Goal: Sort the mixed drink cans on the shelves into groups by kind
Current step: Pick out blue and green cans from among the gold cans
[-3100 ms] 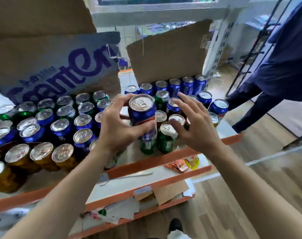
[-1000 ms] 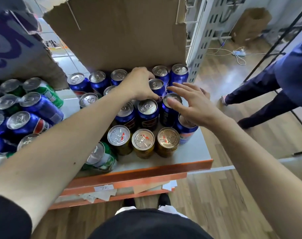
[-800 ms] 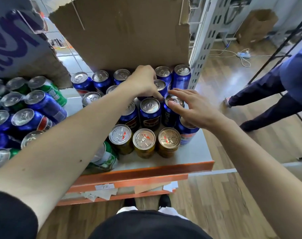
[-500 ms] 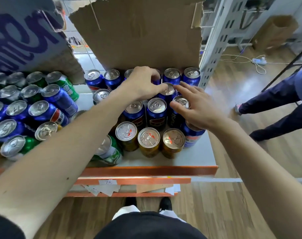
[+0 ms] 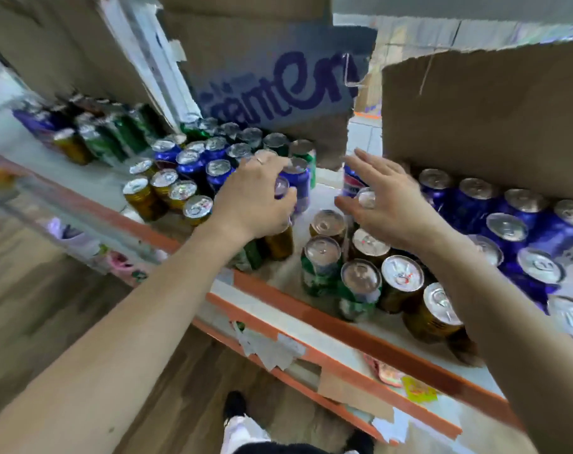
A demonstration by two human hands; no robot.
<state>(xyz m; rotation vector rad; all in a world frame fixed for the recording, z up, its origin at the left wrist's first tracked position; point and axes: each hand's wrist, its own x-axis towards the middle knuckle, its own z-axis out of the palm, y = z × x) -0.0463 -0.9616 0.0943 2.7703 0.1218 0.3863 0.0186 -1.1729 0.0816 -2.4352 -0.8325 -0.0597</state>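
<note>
Shelf packed with mixed cans under cardboard flaps. Left hand curls round blue can; right hand spread, holding nothing, close beside. Gold cans below right hand. Step: moving blue can. Next, likely: stand it among blue cans right of right hand.

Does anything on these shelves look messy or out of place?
Yes. Two green cans stand beside gold cans at the shelf front, kinds mixed. Torn paper scraps hang from the orange shelf edge, and the cardboard sheet behind has a ragged top edge.
</note>
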